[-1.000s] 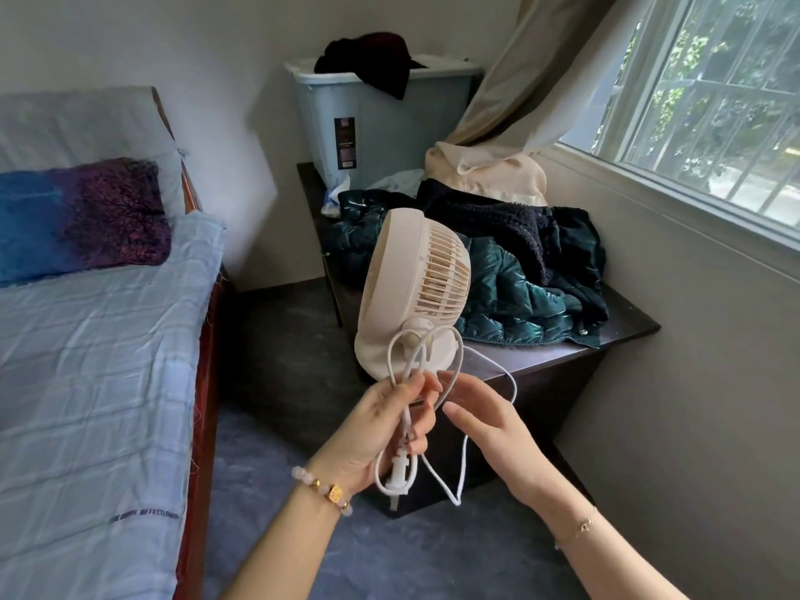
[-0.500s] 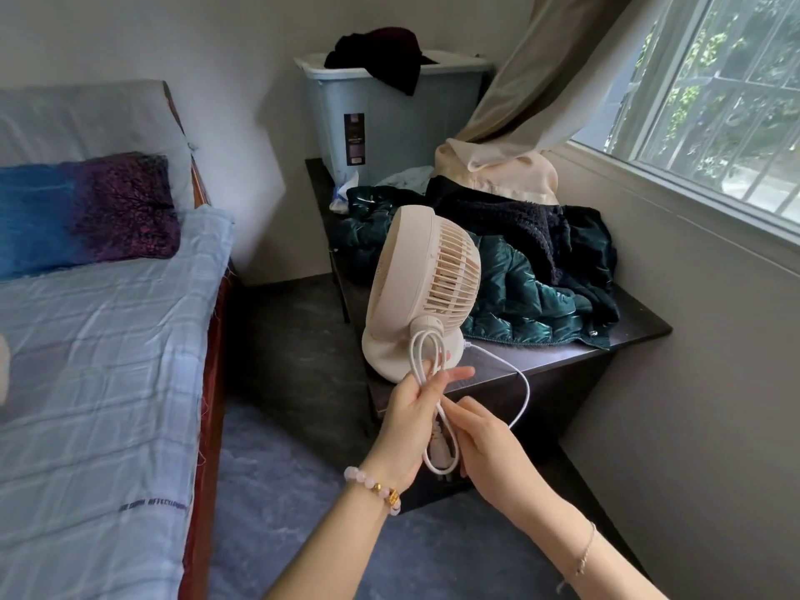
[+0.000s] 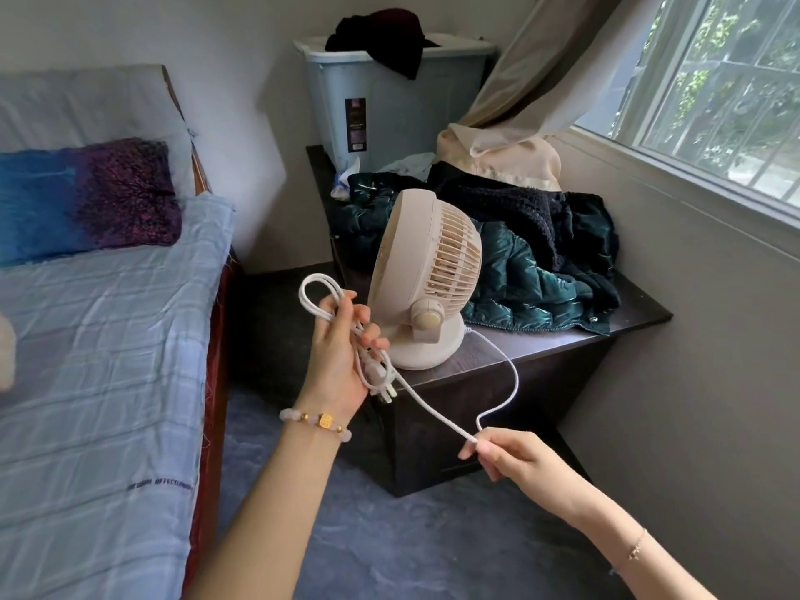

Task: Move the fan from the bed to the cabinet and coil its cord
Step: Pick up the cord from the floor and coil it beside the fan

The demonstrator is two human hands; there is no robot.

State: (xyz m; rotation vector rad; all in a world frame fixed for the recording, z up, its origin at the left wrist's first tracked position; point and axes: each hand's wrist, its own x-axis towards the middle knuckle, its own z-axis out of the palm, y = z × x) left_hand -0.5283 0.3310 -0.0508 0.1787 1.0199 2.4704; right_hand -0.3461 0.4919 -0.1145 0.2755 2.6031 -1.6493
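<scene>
Dark cabinet (image 3: 537,361) at frame centre bears the light fan (image 3: 426,279), its limp cord (image 3: 498,361) bunched in the left hand (image 3: 342,361), right hand (image 3: 511,459) pinching slack; grip near loops.

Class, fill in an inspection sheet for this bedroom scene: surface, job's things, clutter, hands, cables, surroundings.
Surface: dark wooden cabinet, front corner free.
Job's things: beige fan upright at the cabinet's front edge; white cord partly looped.
Clutter: green jacket, dark clothes and beige cloth piled behind the fan; blue storage bin at the back.
Hands: left hand holds cord loops and plug; right hand pinches the slack cord.
Cables: cord runs from the fan base off the cabinet edge to the right hand.
Surroundings: bed left, window right.
</scene>
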